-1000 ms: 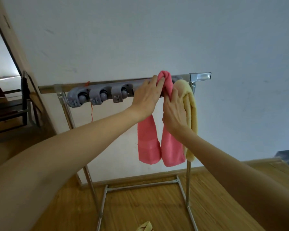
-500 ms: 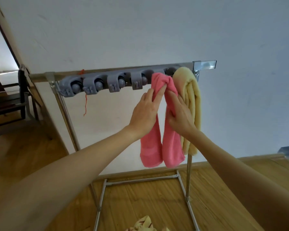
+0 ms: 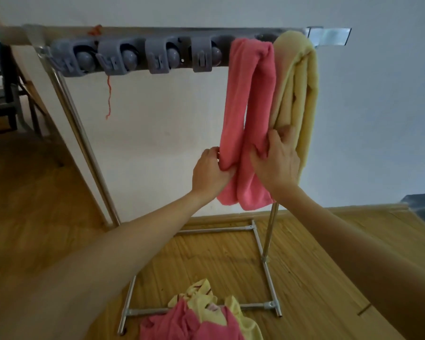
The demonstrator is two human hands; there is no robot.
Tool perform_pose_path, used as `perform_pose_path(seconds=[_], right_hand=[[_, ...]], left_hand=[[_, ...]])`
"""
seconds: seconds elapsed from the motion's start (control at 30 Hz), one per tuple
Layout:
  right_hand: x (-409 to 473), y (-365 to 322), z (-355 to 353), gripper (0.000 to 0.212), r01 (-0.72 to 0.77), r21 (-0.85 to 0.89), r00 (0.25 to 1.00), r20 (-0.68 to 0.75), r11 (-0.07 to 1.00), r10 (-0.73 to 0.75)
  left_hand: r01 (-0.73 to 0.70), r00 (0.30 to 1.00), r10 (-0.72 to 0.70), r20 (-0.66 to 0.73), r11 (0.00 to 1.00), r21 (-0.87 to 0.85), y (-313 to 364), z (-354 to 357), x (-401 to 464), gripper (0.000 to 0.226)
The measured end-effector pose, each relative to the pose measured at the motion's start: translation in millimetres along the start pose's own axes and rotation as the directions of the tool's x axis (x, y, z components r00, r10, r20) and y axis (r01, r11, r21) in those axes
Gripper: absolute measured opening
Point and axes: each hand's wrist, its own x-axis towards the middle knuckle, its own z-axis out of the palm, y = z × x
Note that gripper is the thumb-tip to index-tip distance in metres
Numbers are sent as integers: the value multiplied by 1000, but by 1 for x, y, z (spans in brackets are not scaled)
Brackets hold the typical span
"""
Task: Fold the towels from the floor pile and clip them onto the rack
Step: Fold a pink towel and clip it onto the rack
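your left hand (image 3: 210, 171) is curled round the left strand of the pink towel (image 3: 249, 99), thumb and fingers pinching it low down. your right hand (image 3: 276, 165) lies on the right strand, fingers bent into the cloth; it looks like a hold rather than a flat press, though the fingertips sink into the folds and i cannot see them all. the back of that hand touches the yellow towel (image 3: 298, 94) hanging just beside.

the pink towel hangs doubled from the grey clip strip (image 3: 138, 56), its two strands side by side with their ends just below your hands. its top sits at the strip's right end, next to four free clips to the left. the yellow towel hangs at the far right end, folded long, touching the pink one near the top.

the strip is fixed along the top bar of the rack (image 3: 84, 143), a metal frame standing on the wood floor (image 3: 317, 278) against a white wall (image 3: 378, 119). an orange thread (image 3: 108, 94) dangles from the bar on the left.

on the floor, between the rack's feet and close to you, lies the pile (image 3: 201, 315) of pink and yellow towels, unfolded.
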Motion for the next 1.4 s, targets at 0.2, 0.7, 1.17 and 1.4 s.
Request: perform_pose_path(seconds=[0.2,0.7,1.17,1.4], right_hand=[[-28,-3,7,18,4,148,993,-114,989,13],[-35,-22,44,32,-120,460,992,84,880,91],[-45,-4,79,9,-436,659,863,499,612,78],[-62,0,96,27,-312,384,910,385,869,157]], left_hand=[[59,997,-57,-50,997,40,-36,10,-6,19],[7,985,13,-175,994,113,-72,-32,-27,32],[28,923,40,-383,985,171,-97,-17,-41,23],[22,933,62,-354,973,229,-113,-12,-39,20]])
